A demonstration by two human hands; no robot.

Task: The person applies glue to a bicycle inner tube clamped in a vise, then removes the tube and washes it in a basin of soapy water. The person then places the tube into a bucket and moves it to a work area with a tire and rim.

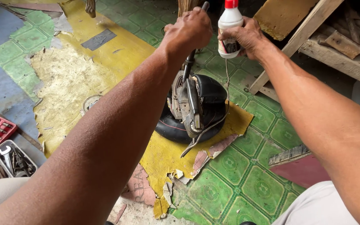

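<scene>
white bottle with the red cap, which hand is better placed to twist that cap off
Probably the left. The right hand already grips the white bottle around its body, so it steadies it. The left hand sits right beside the red cap, though it would first have to release the dark handle.
</scene>
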